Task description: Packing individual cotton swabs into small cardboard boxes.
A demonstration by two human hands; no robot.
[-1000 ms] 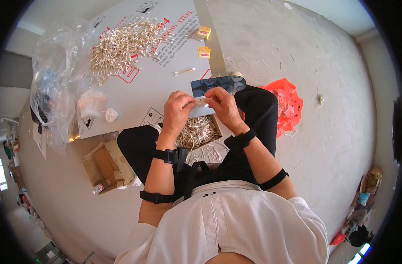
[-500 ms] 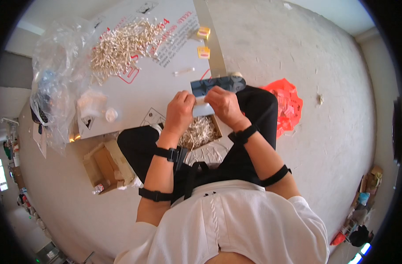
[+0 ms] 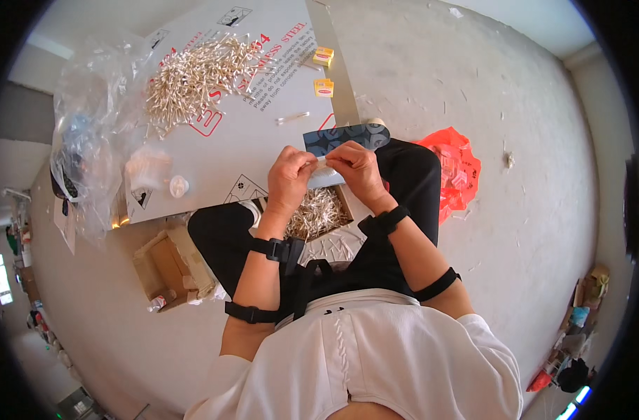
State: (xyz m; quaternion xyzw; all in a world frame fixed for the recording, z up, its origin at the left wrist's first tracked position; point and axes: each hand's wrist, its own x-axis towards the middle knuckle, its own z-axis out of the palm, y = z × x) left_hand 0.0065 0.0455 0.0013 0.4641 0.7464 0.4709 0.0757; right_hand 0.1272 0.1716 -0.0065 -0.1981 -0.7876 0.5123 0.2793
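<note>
My left hand and my right hand meet at the near table edge, fingertips pinched. Between them is a small whitish, partly see-through piece, mostly covered by my fingers; its kind is unclear. Just beyond the fingers lies a dark patterned strip with a rounded right end. Below my hands, a cardboard box full of cotton swabs rests between my legs. A big loose heap of cotton swabs covers the far left of the table, and a slim clear piece lies nearer.
Two small yellow boxes stand near the right edge of the table. Clear plastic bags and a small white round container are at left. An open carton sits on the floor, and a red plastic bag lies to the right.
Both hands stay at the same spot, with their fingertips drawn closer together around the whitish piece. The right hand has shifted slightly nearer to me. Nothing else has visibly moved.
</note>
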